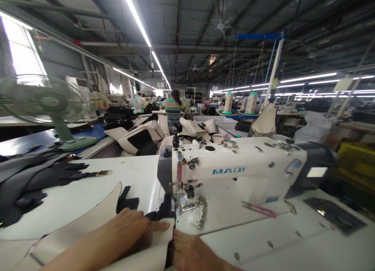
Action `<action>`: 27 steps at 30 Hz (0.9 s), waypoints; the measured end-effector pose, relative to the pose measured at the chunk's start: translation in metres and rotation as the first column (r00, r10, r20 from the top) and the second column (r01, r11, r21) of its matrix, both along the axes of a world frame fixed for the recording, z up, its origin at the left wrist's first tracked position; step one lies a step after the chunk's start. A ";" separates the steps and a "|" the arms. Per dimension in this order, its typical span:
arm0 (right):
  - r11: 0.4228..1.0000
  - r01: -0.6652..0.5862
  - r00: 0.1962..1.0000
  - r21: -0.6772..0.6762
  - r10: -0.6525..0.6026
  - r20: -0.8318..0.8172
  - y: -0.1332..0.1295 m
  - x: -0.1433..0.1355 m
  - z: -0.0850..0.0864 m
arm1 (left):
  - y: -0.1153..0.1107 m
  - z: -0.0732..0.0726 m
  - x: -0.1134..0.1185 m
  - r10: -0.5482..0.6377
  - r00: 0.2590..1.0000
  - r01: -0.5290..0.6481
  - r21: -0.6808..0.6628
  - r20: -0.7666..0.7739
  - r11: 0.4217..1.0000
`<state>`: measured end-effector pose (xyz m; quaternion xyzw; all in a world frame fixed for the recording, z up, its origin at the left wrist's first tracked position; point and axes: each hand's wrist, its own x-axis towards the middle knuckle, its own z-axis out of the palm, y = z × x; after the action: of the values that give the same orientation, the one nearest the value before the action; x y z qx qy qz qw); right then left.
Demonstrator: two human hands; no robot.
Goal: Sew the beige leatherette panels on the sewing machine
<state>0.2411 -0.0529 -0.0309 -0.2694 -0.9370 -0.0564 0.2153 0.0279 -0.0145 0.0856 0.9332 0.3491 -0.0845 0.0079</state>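
A cream piece with black edging point(159, 238) lies under the needle end of a white sewing machine point(240, 169). Pressing on it from the left is my left hand point(131, 226), its index finger stretched toward the needle area. My right hand point(190, 249) is closed at the piece's right edge, with the fingers bent around the black edging. Black fabric point(165, 208) sits beside the presser foot. More cream material point(84, 220) spreads under and left of my left forearm.
Pink-handled scissors point(263, 211) lie on the machine bed. Black straps point(35, 177) cover the table's left side, near a green fan point(63, 118). Cream pieces point(140, 136) are heaped behind the machine. Thread cones point(228, 103) stand behind it. A person point(172, 107) is farther back.
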 end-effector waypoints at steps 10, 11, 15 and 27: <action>0.996 0.013 0.975 -0.089 -0.033 -0.219 0.012 0.008 -0.025 | 0.023 -0.016 0.021 -0.158 0.987 0.155 0.107 0.022 0.982; 0.995 0.010 0.973 -0.097 -0.032 -0.230 0.013 0.008 -0.027 | 0.023 -0.016 0.021 -0.165 0.986 0.160 0.106 0.036 0.981; 0.997 -0.006 0.970 -0.073 -0.012 -0.244 0.014 0.009 -0.033 | 0.021 -0.017 0.022 -0.144 0.989 0.139 0.112 0.042 0.984; 0.995 -0.030 0.899 0.097 0.069 -0.433 0.011 0.010 -0.018 | 0.020 -0.008 0.035 -0.146 0.989 0.146 0.100 -0.011 0.984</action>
<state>0.2512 -0.0423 -0.0493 -0.2414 -0.8683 -0.0302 0.4323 0.0627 0.0051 0.0780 0.9554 0.2836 -0.0689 -0.0461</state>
